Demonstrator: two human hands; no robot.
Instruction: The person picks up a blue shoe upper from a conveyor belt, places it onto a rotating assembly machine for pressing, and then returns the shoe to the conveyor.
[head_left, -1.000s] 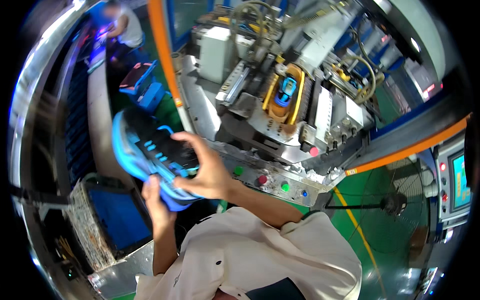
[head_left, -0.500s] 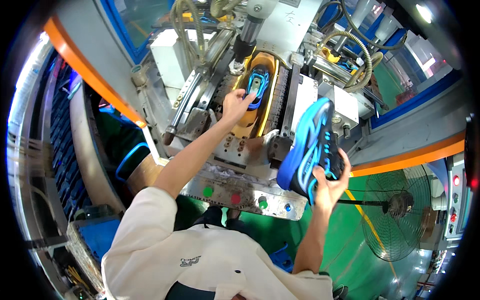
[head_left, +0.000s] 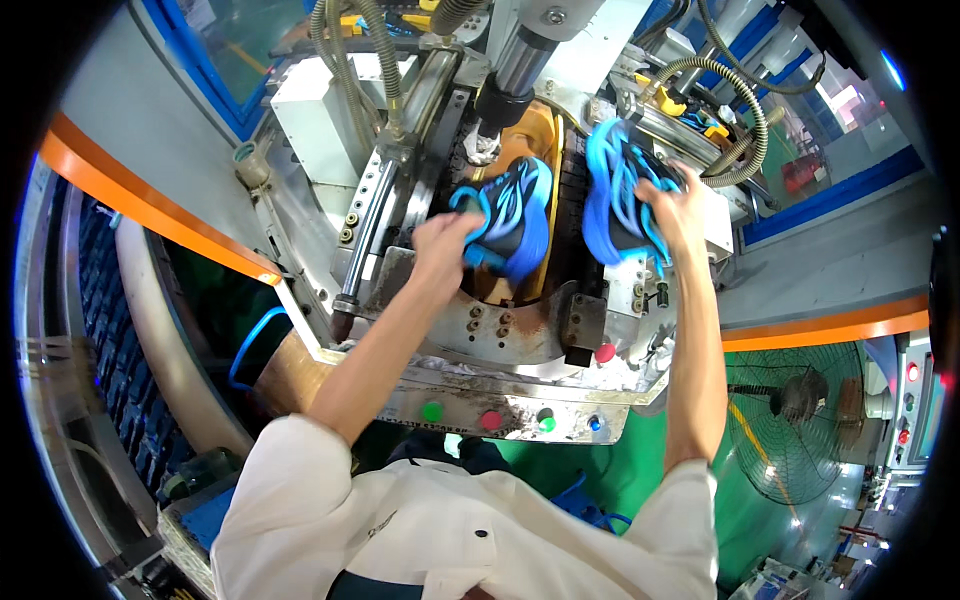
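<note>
My left hand [head_left: 447, 248] is closed on the heel end of a blue and black sports shoe [head_left: 515, 215]. That shoe is tilted on its side over the yellow-lined bed [head_left: 548, 160] of a press machine; whether it touches the bed is hard to tell. To its right, my right hand [head_left: 677, 205] grips a second blue and black sports shoe [head_left: 612, 195] at its heel and collar. This one is held over the right side of the bed, its blue sole edge facing left. Both shoes are slightly blurred.
A thick metal piston [head_left: 518, 70] comes down just behind the left shoe. A panel with coloured buttons [head_left: 515, 422] runs along the machine's front. Orange-edged guards [head_left: 140, 205] flank both sides. A caged fan [head_left: 800, 410] stands at the right.
My left hand has lifted its shoe out of the bed and turned it sideways. My right hand has carried the other shoe forward, beside the bed.
</note>
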